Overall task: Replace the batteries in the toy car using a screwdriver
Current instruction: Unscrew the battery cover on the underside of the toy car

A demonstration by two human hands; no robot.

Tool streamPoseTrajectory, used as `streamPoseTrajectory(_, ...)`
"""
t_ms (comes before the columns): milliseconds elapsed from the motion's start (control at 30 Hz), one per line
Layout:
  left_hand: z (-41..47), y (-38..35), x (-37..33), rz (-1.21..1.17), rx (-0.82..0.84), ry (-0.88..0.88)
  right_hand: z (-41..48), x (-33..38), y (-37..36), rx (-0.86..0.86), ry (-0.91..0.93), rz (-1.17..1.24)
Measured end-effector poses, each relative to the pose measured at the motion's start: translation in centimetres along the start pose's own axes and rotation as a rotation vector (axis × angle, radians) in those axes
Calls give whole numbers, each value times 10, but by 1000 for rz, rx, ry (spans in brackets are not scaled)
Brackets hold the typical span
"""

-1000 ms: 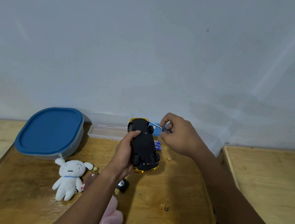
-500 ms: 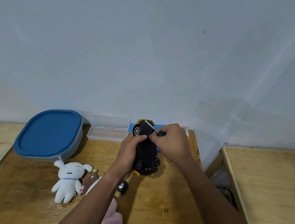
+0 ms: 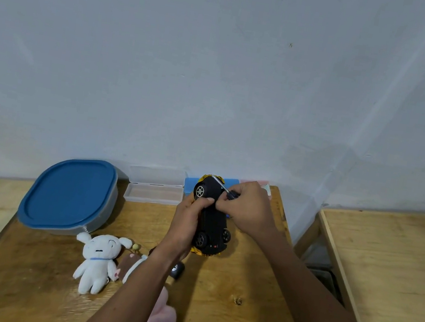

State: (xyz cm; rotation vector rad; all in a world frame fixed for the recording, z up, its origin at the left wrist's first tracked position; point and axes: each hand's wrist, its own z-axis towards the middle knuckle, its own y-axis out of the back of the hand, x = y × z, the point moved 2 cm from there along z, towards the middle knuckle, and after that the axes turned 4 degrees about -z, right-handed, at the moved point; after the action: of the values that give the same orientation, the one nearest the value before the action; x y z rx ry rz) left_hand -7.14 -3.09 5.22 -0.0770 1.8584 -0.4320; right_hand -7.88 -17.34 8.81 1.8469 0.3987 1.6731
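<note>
The toy car [image 3: 212, 222] is yellow with a black underside, and it is turned belly-up above the wooden table [image 3: 221, 317]. My left hand [image 3: 187, 219] grips it along its left side, thumb across the chassis. My right hand [image 3: 247, 207] holds a small screwdriver [image 3: 222, 187] by its dark handle; the thin metal shaft points up-left over the front end of the underside. Just right of the car, a small blue bit of the batteries [image 3: 228, 215] shows under my right hand; the rest is hidden.
A blue-lidded grey container [image 3: 70, 194] sits at the back left. An open clear plastic case [image 3: 154, 189] and a blue box [image 3: 190, 185] stand against the wall. A white plush [image 3: 98, 262], a pink plush [image 3: 159, 318] and a small black object [image 3: 177, 270] lie near my left forearm. A second table [image 3: 389, 274] stands right, across a gap.
My right hand has moved left from beside the car onto its underside, bringing the screwdriver over the chassis. The car has turned more upright in my left hand.
</note>
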Motion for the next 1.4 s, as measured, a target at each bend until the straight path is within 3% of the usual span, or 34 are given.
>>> streamPoseTrajectory(167,-1,1,1,-17,-4,17,2,-5,-2,15,24,-13)
streamPoseTrajectory(567,3,3,1,59,-7,-51,4,-7,-1,51,-166,122)
streamPoseTrajectory(800,4,5,5,67,14,-58,5,-12,-4,53,-187,175)
streamPoseTrajectory(1400,7,13,17,-104,22,194,4,-15,-9,23,82,57)
